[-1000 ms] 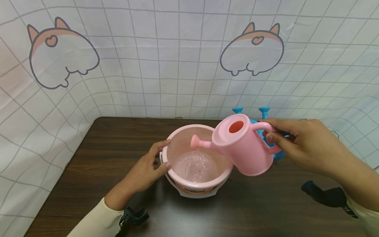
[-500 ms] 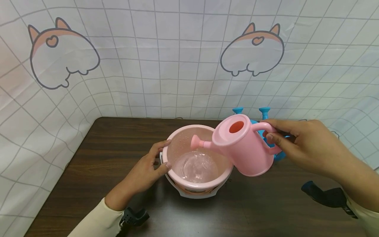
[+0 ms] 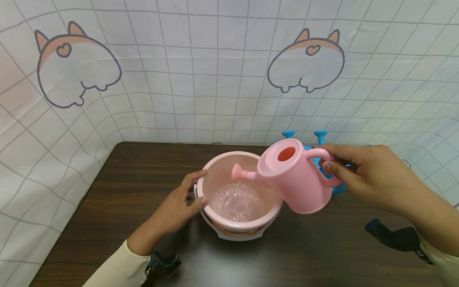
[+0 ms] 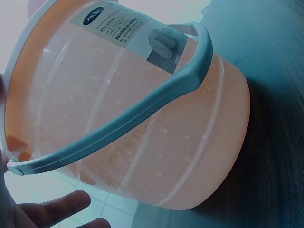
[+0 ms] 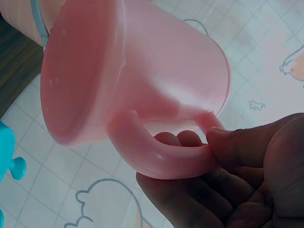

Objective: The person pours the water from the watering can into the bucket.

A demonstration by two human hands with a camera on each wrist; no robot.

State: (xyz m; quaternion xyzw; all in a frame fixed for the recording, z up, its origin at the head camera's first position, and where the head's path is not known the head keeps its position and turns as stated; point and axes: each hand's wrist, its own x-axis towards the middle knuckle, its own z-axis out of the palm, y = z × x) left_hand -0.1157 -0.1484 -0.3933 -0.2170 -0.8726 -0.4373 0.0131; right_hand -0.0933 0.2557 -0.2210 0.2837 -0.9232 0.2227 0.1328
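My right hand (image 3: 373,171) grips the handle of a pink watering can (image 3: 301,179), which is tilted left. In the right wrist view, the thumb and fingers curl round that handle (image 5: 171,161). Its flared spout head (image 3: 237,172) sits over the mouth of a pale pink bucket (image 3: 241,225). Rippling water (image 3: 236,203) lies in the bucket. At the bucket's left, my left hand (image 3: 172,209) rests its index finger and thumb on the rim. Other fingers (image 4: 61,206) stretch out beside the bucket's wall in the left wrist view, apart from it.
Blue watering cans (image 3: 320,137) stand behind the pink one, mostly hidden. A grey carrying handle (image 4: 142,102) hangs down the bucket's side. The dark wooden table (image 3: 143,167) backs onto a white gridded cloth (image 3: 201,79) with cartoon drawings.
The ripples on the water in the bucket have changed shape. Both hands and the pink watering can stay in nearly the same place.
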